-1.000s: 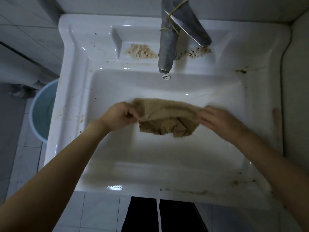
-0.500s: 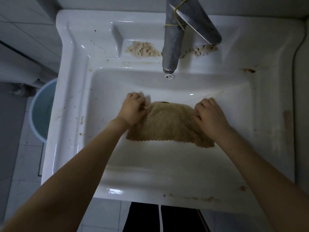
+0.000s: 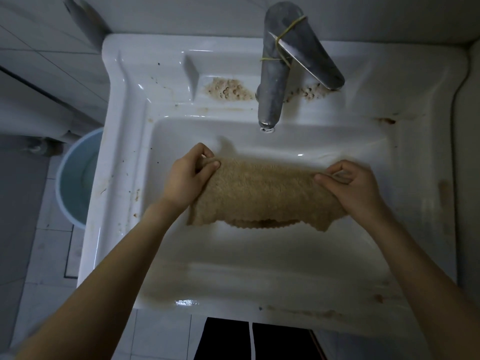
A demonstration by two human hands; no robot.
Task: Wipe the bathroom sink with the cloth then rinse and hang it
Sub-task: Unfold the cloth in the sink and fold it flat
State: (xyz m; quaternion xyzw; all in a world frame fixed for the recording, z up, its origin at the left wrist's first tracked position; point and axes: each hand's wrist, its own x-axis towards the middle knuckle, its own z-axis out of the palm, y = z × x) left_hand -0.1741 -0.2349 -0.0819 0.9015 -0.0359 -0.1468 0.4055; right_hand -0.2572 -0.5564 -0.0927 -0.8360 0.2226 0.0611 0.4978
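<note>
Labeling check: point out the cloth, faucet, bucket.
cloth (image 3: pixel 259 193), head view, middle of the fabric.
faucet (image 3: pixel 272 87), head view, on the spout.
bucket (image 3: pixel 75 178), head view, its inside wall.

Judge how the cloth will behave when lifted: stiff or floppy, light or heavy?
Probably floppy: the cloth drapes between the left hand and right hand. Likely light: fingertip pinches hold it. Its fuzzy pile should resist slipping.

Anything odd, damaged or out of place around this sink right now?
Yes. A yellow rubber band is looped around the faucet spout and lever, apparently improvised. Brown crust cakes the ledge at the faucet base, and brownish stains mark the sink rim. The cloth looks ordinary.
</note>
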